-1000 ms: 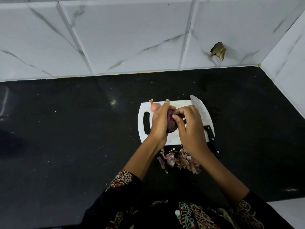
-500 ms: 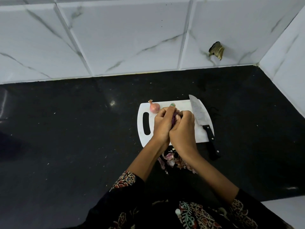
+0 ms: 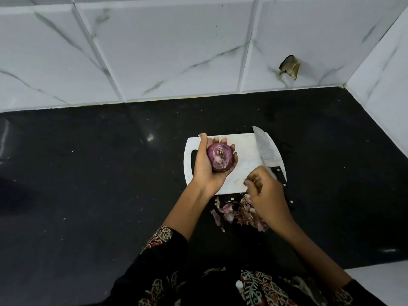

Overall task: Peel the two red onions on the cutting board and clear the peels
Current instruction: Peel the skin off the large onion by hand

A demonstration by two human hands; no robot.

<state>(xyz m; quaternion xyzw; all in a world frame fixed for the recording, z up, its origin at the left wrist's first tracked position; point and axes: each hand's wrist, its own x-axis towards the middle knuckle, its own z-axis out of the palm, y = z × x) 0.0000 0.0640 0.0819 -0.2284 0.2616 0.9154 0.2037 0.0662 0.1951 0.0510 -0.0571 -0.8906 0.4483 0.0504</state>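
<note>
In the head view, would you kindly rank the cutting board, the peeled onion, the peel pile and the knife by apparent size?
1. Cutting board
2. Knife, handle partly hidden by the right hand
3. Peel pile, also partly covered, so unsure against the knife
4. Peeled onion, in the left hand

Left grip [image 3: 210,165] cupped, right grip [image 3: 266,191] curled

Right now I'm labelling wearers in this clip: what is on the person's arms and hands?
Both forearms are bare. Dark sleeves with a red, cream and green print are pushed up near the elbows. The left hand has a green-painted thumbnail; the right hand seems to wear a thin ring.
</note>
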